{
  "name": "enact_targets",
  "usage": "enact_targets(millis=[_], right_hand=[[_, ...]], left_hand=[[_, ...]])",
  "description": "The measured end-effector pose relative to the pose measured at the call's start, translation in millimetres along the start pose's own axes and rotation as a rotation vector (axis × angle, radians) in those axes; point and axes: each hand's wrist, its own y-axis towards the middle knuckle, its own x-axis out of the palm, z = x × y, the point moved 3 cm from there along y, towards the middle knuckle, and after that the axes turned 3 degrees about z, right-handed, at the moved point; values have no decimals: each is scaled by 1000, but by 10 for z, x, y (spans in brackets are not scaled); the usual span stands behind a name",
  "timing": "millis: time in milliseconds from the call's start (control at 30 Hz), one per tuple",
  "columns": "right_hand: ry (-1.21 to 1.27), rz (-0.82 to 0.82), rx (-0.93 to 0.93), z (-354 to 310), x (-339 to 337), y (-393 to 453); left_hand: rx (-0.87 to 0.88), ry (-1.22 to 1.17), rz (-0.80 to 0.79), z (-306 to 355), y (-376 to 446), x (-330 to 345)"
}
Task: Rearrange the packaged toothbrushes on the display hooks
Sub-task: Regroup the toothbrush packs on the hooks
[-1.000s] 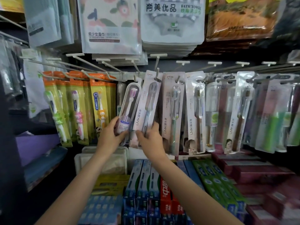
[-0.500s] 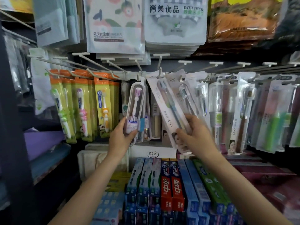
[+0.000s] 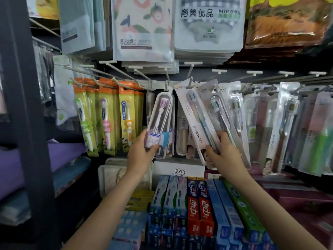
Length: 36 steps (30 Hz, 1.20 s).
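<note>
Presently the left hand [image 3: 139,153] grips a clear pink-toothbrush case [image 3: 158,123] hanging at centre; at its three o'clock, the right hand [image 3: 224,153] pinches tilted white toothbrush packs [image 3: 200,123] under their hook [image 3: 189,82].

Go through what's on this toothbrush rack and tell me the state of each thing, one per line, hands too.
Left hand: grips the clear toothbrush case at its lower end.
Clear toothbrush case: on its hook, tilted.
Right hand: grips the white toothbrush packs at their lower ends.
White toothbrush packs: swung rightward at the bottom, tops by the hook.
Orange and yellow packs: hanging untouched.
Toothpaste boxes: stacked below, sealed.
</note>
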Motion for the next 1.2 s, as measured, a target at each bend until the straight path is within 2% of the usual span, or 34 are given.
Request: enact_targets(millis=[200, 300, 367, 433, 500, 567, 633, 700, 767, 900, 1033, 1100, 1200], right_hand=[[122, -107, 41, -37, 217, -58], [190, -129, 79, -46, 272, -84], [247, -155, 101, -37, 294, -95], [294, -187, 119, -46, 279, -108], [337, -205, 137, -49, 240, -110], [358, -214, 132, -59, 174, -108], [329, -235, 104, -60, 100, -96], [284, -280, 82, -59, 23, -70], [234, -279, 75, -57, -68, -43], [12, -128, -70, -134, -246, -51], [-63, -146, -138, -185, -259, -66], [-34, -152, -116, -177, -288, -46], [136, -195, 7, -143, -362, -39]], left_hand=[[6, 58, -8, -15, -78, 29], [32, 91, 91, 87, -152, -52], [116, 30, 131, 266, -191, -103], [142, -96, 39, 469, -197, -96], [78, -200, -107, 631, -175, -29], [-63, -332, -219, 688, -150, 67], [-229, -502, -285, 718, -141, 146], [-297, -581, -309, 762, -133, 194], [-269, -562, -281, 806, -106, 205], [-212, -488, -185, 772, -71, 114], [-200, -408, -160, 623, -33, -46], [-190, -383, -175, 580, -38, -98], [-195, -347, -230, 481, -109, -123]])
